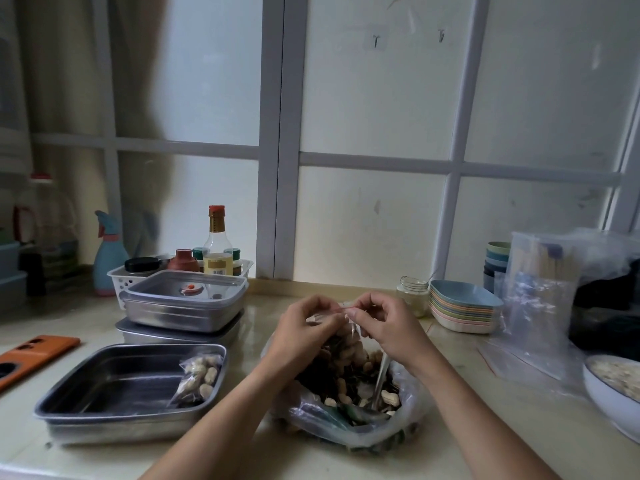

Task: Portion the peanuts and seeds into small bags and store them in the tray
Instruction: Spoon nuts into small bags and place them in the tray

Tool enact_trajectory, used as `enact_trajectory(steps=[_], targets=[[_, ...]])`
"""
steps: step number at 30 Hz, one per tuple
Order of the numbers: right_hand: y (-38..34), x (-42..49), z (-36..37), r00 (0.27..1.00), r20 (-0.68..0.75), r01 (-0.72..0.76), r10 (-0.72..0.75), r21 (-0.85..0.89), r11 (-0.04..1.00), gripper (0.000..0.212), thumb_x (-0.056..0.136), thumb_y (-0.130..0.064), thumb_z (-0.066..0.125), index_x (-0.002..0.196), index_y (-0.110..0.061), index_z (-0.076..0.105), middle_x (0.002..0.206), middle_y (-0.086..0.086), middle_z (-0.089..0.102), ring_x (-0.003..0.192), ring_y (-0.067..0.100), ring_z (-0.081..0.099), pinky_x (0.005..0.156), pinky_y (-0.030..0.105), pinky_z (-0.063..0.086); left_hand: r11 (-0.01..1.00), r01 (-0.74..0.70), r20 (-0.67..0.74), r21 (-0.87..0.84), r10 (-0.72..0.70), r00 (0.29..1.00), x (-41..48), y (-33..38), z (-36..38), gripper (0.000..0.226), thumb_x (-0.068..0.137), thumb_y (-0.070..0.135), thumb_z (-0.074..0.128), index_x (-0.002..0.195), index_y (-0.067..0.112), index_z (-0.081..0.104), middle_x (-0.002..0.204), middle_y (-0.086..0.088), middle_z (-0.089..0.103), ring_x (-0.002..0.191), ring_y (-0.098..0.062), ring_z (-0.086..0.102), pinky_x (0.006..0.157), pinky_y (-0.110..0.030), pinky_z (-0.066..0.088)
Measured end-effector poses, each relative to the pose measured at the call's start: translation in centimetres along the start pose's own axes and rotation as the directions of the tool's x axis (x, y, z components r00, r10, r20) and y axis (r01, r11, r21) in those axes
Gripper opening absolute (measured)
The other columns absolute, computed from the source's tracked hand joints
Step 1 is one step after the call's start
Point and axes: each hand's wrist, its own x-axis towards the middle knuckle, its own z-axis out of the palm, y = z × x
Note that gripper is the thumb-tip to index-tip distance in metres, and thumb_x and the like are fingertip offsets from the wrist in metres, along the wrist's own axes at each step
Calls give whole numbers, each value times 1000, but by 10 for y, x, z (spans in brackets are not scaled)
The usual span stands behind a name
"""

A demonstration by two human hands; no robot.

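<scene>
My left hand (306,323) and my right hand (384,323) pinch the top edge of a small clear bag (346,344) filled with peanuts and seeds, held above a large open plastic bag of peanuts and seeds (349,403). A metal spoon (379,379) stands in the large bag. To the left sits a steel tray (104,393). One filled small bag (197,379) lies in the tray's right end.
Two lidded steel containers (183,306) are stacked behind the tray, with a white basket of bottles (121,280) behind them. A glass jar (412,294), stacked coloured dishes (464,310), empty clear bags (536,306) and a white bowl (609,396) stand at the right. An orange object (34,355) lies at the left.
</scene>
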Motion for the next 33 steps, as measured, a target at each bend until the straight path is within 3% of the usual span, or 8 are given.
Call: enact_trajectory(steps=[3, 9, 15, 20, 23, 26, 30, 33], targets=[[0, 0, 0, 1000, 17, 8, -8, 7, 1000, 5, 93, -25, 74, 88, -22, 74, 74, 3, 71, 66, 15, 65, 68, 36, 55, 999, 16, 3, -35, -16, 1000, 0, 0, 0, 13, 86, 34, 74, 88, 21, 72, 87, -1, 76, 87, -21, 73, 89, -50, 59], [-2, -1, 2, 999, 25, 33, -32, -28, 999, 6, 94, -21, 73, 89, -20, 73, 75, 4, 71, 67, 13, 64, 72, 44, 58, 997, 56, -3, -53, -56, 998, 2, 0, 2, 14, 88, 29, 77, 84, 16, 74, 81, -3, 76, 75, -11, 68, 86, -47, 58], [-2, -2, 1, 999, 32, 14, -14, -9, 1000, 5, 95, -21, 73, 90, -19, 73, 74, 2, 70, 66, 14, 64, 71, 40, 56, 993, 85, -29, -78, -87, 996, 1, 1, 2, 16, 88, 31, 77, 85, 16, 77, 84, -3, 77, 84, -26, 75, 89, -53, 59], [-4, -3, 0, 999, 37, 22, -21, -33, 999, 6, 94, -21, 74, 87, -22, 73, 78, 2, 73, 70, 17, 65, 73, 43, 57, 995, 70, -28, -77, -73, 997, 0, 3, 2, 12, 91, 26, 75, 87, 16, 78, 84, -3, 78, 85, -25, 76, 88, -52, 60], [-6, -3, 0, 1000, -4, 22, -22, -38, 999, 8, 93, -22, 74, 85, -22, 73, 77, 3, 72, 68, 15, 64, 71, 40, 57, 995, 66, -33, -78, -68, 997, 0, 3, 3, 12, 89, 30, 77, 91, 18, 77, 90, 1, 78, 87, -19, 76, 89, -49, 60], [-6, -2, -1, 999, -38, 17, -19, -31, 999, 9, 92, -25, 75, 85, -21, 73, 74, 5, 71, 65, 13, 63, 67, 37, 54, 990, 81, -36, -120, -85, 996, 0, 2, 3, 19, 85, 33, 81, 92, 15, 76, 89, -3, 78, 85, -24, 76, 88, -52, 60], [-7, -4, 1, 1000, 9, 20, -19, -65, 998, 7, 93, -26, 75, 88, -22, 73, 79, 0, 72, 70, 18, 66, 71, 38, 57, 994, 66, -56, -86, -71, 996, 2, -1, 1, 13, 87, 29, 77, 86, 16, 76, 84, -4, 77, 85, -26, 75, 88, -54, 59], [-9, -5, 1, 998, 27, 55, -53, -101, 993, 5, 93, -21, 75, 89, -22, 73, 80, -6, 72, 69, 8, 65, 67, 27, 56, 996, 59, -55, -67, -63, 997, 1, 1, 2, 9, 89, 24, 76, 84, 16, 77, 82, -3, 77, 84, -24, 76, 87, -52, 60]])
